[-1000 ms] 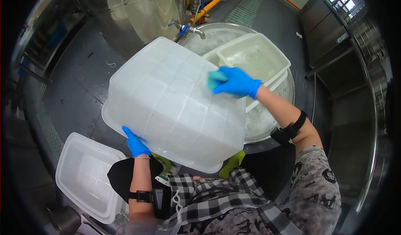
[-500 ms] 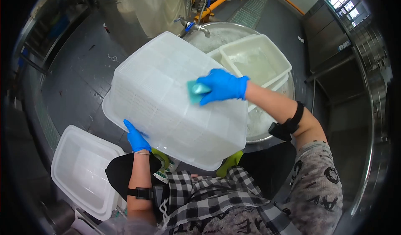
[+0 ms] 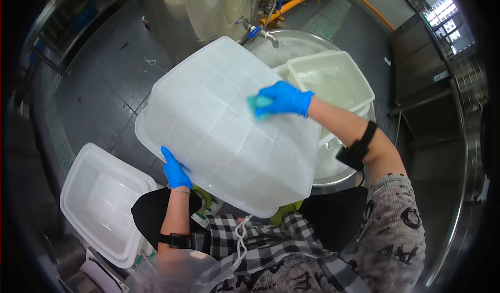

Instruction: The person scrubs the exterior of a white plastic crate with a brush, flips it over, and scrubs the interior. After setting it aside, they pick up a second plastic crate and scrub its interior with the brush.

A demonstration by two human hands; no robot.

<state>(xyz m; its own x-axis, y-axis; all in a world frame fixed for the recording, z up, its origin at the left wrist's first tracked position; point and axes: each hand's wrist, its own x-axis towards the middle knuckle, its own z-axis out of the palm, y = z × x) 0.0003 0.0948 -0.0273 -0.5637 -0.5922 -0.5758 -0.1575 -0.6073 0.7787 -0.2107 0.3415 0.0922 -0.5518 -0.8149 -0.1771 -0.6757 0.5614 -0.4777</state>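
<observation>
A large white plastic basket (image 3: 219, 121) with slotted sides lies bottom up and tilted in front of me, partly over the rim of a round metal tub (image 3: 338, 178). My right hand (image 3: 285, 99), in a blue glove, grips a green scrubbing sponge (image 3: 258, 106) against the basket's bottom. My left hand (image 3: 176, 171), also gloved in blue, holds the basket's rim at the lower left; its thumb shows outside and the other fingers are mostly hidden.
Behind the basket, white trays (image 3: 333, 79) sit in the tub of soapy water, below a metal tap (image 3: 268, 36). A white bin (image 3: 107, 202) stands on the floor at lower left. Steel counters (image 3: 424, 74) line the right side.
The view has shifted, so most things appear slightly further right. My right hand and the sponge have moved a little over the basket's bottom. My left hand keeps its hold on the rim.
</observation>
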